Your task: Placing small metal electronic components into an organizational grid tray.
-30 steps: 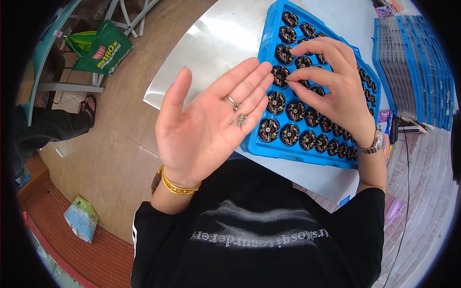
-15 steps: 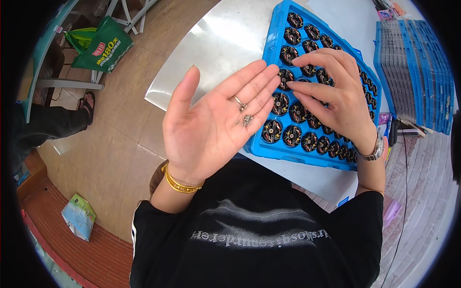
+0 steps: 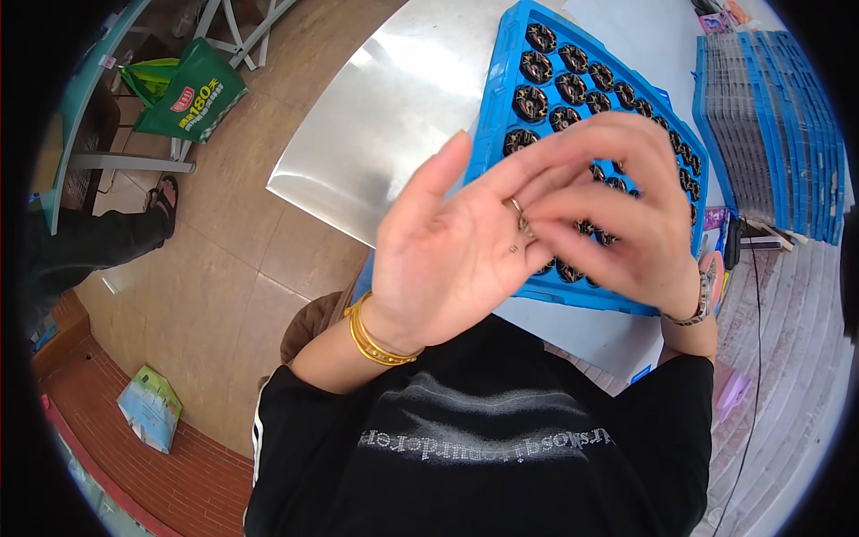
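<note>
My left hand is held palm up, fingers stretched out. A few tiny silver metal pieces, too small to name, lie at the base of its fingers. Over that palm my right hand is bent, its thumb and fingertips drawn together at the pieces. Motion blurs these fingertips, and whatever is between them is hidden. Behind both hands lies a blue plastic tray with rows of round black parts carrying copper-coloured and yellow bits. The hands cover part of its near rows.
A shiny metal tabletop with a curved edge lies left of the tray. At the right stands a stack of blue trays. A black cable runs down beside it. On the floor are a green bag and a person's sandalled foot.
My left hand has moved right, toward the right hand. The right fingertips have come from above the tray down to the pieces in the left palm, overlapping the left fingers.
</note>
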The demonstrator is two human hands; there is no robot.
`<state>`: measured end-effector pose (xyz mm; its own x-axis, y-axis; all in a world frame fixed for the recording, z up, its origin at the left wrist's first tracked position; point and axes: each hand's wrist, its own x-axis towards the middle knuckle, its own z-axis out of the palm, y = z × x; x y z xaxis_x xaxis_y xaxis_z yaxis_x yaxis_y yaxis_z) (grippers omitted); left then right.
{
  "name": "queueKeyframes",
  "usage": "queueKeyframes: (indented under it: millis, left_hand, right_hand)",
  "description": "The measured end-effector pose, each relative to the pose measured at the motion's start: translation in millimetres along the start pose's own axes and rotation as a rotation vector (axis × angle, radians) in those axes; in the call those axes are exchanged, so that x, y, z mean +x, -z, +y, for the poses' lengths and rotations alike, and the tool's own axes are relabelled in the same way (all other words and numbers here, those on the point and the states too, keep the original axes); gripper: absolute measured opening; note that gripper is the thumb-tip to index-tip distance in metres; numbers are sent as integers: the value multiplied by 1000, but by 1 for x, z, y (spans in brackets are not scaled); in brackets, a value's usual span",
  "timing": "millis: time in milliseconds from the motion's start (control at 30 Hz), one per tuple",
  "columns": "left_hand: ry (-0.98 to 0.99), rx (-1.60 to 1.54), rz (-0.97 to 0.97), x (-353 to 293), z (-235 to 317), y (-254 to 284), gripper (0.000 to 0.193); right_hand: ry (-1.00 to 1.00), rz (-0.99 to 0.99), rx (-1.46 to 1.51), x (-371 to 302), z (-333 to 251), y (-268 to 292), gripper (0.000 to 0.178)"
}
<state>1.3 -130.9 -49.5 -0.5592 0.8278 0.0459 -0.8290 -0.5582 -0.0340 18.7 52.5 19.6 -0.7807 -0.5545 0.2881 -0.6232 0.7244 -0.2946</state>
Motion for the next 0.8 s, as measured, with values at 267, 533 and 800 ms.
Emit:
queueKeyframes:
  millis: [267,533,800]
  left_hand:
    - [32,-32,10,-4,3,-2,78]
    - [90,44,45,1,-3,-3,79]
    - [126,139,31,8,-11,-3,78]
  right_hand:
    - [-181,82,-82,-5,4,5,21]
    - [-39,57,-144,1,-8,2,22]
    - [-60,-38,-146,-2,-7,7,20]
